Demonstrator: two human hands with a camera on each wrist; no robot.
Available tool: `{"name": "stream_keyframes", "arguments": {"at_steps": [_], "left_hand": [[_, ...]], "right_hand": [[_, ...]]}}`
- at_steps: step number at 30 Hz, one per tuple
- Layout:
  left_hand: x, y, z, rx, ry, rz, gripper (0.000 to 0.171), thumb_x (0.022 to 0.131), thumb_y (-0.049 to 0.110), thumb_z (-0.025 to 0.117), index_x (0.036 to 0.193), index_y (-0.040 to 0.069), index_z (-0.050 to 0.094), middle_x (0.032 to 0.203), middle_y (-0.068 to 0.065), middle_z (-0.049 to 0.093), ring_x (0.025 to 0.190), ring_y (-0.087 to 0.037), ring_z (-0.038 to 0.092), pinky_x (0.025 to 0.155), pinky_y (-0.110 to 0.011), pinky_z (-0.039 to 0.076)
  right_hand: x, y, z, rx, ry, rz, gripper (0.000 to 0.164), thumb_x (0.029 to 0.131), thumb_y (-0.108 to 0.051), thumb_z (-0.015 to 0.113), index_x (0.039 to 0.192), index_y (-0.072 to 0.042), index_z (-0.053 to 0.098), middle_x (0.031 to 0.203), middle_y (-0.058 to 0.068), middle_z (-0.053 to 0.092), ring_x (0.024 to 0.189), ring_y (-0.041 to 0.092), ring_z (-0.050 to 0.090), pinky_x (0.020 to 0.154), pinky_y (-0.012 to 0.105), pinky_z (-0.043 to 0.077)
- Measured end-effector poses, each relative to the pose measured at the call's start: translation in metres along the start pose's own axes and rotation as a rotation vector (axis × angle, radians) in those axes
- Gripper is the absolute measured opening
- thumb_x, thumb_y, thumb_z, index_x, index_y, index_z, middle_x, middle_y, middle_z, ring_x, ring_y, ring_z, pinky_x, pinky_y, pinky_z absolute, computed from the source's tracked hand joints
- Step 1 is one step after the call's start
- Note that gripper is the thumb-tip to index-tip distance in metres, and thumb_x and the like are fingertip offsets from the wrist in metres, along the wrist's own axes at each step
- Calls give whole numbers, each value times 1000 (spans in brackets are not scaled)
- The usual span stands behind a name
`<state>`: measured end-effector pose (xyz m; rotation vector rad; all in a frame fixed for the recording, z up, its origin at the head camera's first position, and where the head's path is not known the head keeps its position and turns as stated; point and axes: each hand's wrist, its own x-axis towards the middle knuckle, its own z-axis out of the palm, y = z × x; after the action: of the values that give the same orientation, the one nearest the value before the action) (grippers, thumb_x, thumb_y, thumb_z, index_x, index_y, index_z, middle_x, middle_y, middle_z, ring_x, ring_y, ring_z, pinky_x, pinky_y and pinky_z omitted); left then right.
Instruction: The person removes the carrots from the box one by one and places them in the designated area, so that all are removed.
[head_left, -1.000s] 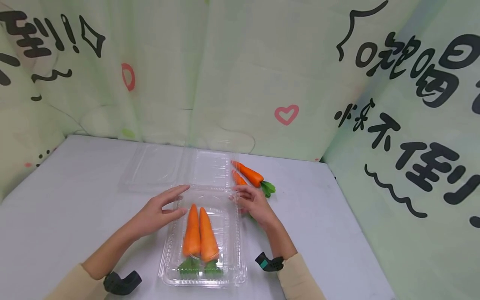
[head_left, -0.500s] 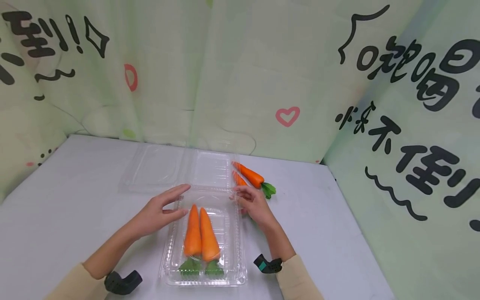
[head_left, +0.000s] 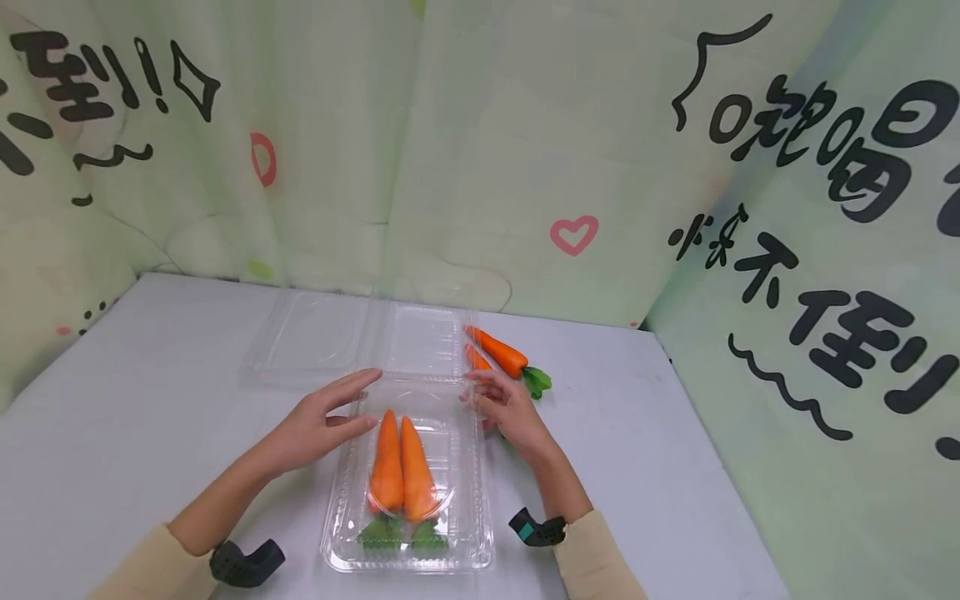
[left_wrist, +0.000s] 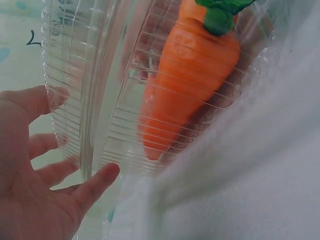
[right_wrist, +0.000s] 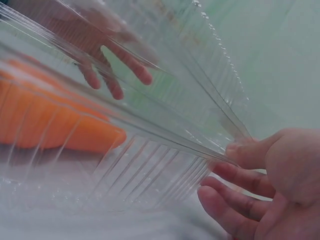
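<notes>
Table: far edge meets the curtain; white surface stretches to the right edge; near edge falls out of frame.
Clear container: toward the table's near side, two carrots inside.
Left hand: spread at its far-left corner, gripping nothing.
Right hand: pinches its far-right rim.
Rear carrots: one partly hidden.

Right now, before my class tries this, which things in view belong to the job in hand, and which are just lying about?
In the job:
clear box
two carrots inside it
left grip, at its far left corner
right grip, pinching its far right corner

Apparently just lying about:
loose carrots, to the right
clear packaging behind
printed curtain
</notes>
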<state>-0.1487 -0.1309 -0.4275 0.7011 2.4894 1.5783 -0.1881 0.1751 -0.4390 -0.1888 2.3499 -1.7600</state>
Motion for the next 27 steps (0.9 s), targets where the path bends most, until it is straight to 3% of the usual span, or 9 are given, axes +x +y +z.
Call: {"name": "stream_keyframes", "arguments": {"at_steps": [7, 12, 19, 27], "left_hand": [[2, 0, 0, 36, 10, 25, 63, 92, 25, 66, 148, 10, 39, 154, -15, 37, 131, -43, 48, 97, -43, 51], [5, 2, -2, 87, 8, 22, 62, 92, 26, 66, 147, 15, 41, 152, -12, 40, 127, -41, 51, 94, -44, 54], [5, 2, -5, 148, 13, 33, 61, 92, 31, 66, 147, 19, 42, 150, -8, 44, 125, -35, 54, 89, -39, 56], [3, 2, -7, 155, 7, 33, 62, 92, 35, 65, 147, 23, 40, 151, -8, 43, 127, -37, 50, 91, -42, 55]], "right_hand": [[0, 2, 0, -2, 3, -2, 32, 96, -12, 58, 128, -18, 60, 111, 13, 69, 89, 16, 63, 64, 25, 54], [2, 1, -1, 10, 14, 10, 33, 96, -13, 59, 128, -22, 60, 111, 12, 69, 91, 16, 64, 66, 26, 55], [3, 1, -1, 10, 12, 3, 37, 96, -12, 59, 132, -18, 58, 112, 14, 69, 93, 17, 65, 65, 26, 54], [0, -2, -2, 27, -8, 33, 44, 96, -15, 59, 140, -15, 51, 121, 21, 65, 90, 13, 62, 67, 23, 53]]}}
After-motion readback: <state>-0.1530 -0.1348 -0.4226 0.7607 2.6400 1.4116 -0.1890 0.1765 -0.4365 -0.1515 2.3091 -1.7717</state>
